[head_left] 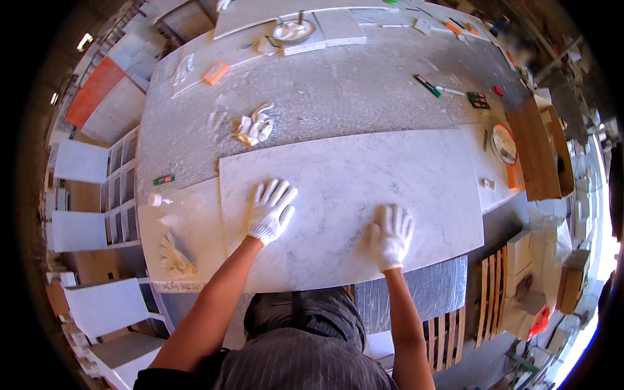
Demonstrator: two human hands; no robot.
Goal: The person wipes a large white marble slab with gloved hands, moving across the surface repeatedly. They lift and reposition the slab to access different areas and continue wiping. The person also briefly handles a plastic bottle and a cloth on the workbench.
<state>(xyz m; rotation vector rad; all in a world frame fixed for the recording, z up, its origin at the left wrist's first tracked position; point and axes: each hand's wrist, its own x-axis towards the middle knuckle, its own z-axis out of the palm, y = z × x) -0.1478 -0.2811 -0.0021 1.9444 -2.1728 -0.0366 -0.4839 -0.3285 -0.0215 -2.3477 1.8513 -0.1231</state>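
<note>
A large white marble slab [338,175] with faint grey veining lies in front of me, over a pale board [188,221] that shows at its left. My left hand [272,209], in a white knit glove, rests flat on the slab's left half with the fingers spread. On the right half, near the front edge, my right hand [393,235] lies gloved and open as well; its thumb side is slightly blurred. Neither hand holds anything. A loose white glove [174,255] is on the board at the left, and a crumpled pair of gloves [256,125] lies beyond the slab.
The dusty grey worktable [312,84] extends behind the slab. A cardboard box [536,149] and a round dish [504,143] stand at the right. Another bowl [294,30] sits at the back. Wooden pallets [491,292] are at the lower right, white shelving [120,188] at the left.
</note>
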